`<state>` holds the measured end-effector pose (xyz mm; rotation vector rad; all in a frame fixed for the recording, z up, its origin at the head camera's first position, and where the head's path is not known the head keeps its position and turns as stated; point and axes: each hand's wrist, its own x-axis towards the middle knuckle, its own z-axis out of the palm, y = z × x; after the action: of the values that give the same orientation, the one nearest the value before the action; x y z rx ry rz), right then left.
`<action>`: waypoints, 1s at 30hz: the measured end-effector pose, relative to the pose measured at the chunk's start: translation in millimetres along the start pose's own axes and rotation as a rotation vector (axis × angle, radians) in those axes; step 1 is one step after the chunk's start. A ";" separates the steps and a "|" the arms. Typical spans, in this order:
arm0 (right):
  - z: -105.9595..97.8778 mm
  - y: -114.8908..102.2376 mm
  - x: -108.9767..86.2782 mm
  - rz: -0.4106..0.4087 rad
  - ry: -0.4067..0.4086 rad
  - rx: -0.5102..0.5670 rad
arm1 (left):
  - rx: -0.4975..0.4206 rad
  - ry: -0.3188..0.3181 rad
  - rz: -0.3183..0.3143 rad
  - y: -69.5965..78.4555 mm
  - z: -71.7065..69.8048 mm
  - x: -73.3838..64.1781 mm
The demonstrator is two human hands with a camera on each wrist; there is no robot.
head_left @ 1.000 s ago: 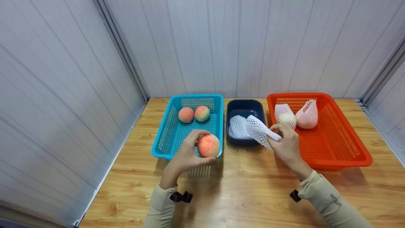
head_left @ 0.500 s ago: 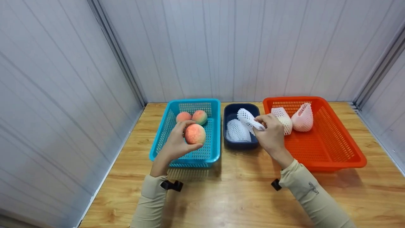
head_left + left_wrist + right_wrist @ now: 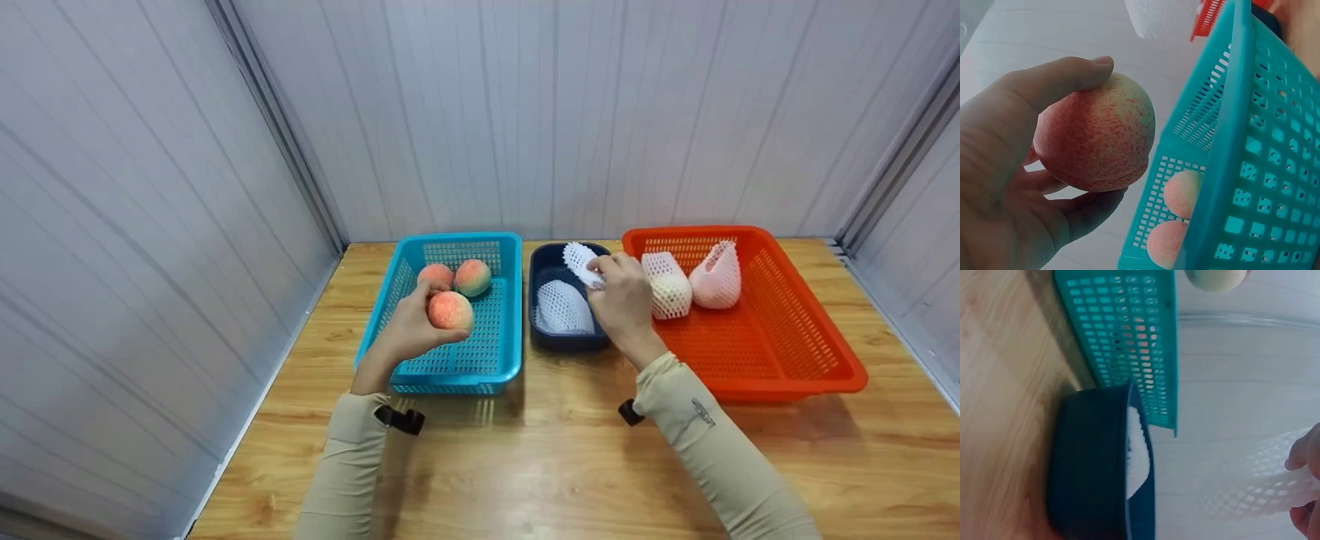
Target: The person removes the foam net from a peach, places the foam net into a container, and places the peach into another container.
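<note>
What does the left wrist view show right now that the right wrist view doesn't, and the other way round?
Only left wrist: the left hand and a bit of the orange basket. It also shows two loose peaches plainly; the right wrist view has only pinkish patches through the mesh.

Only right wrist: the right hand identifiably pinching a white net, plus another net inside the box. A white shape tops the left wrist view, but I can't identify it surely.

Both: the held peach, blue basket, dark box and table.
</note>
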<state>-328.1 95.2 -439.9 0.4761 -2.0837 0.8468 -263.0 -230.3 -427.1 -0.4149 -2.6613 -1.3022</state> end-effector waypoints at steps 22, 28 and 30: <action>54.9 31.1 -19.2 -0.035 -0.204 -0.188 | 0.039 -0.070 -0.024 -2.2 3.3 -2.1; 55.0 32.4 -25.9 0.000 -0.329 -0.216 | 0.054 -0.076 -0.018 -0.3 0.1 0.0; 55.2 32.9 -27.5 0.017 -0.367 -0.219 | 0.057 -0.080 -0.011 0.2 -1.2 0.3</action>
<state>-361.5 80.1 -499.5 0.5252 -2.4857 0.5603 -263.1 -231.1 -426.1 -0.4539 -2.7625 -1.2341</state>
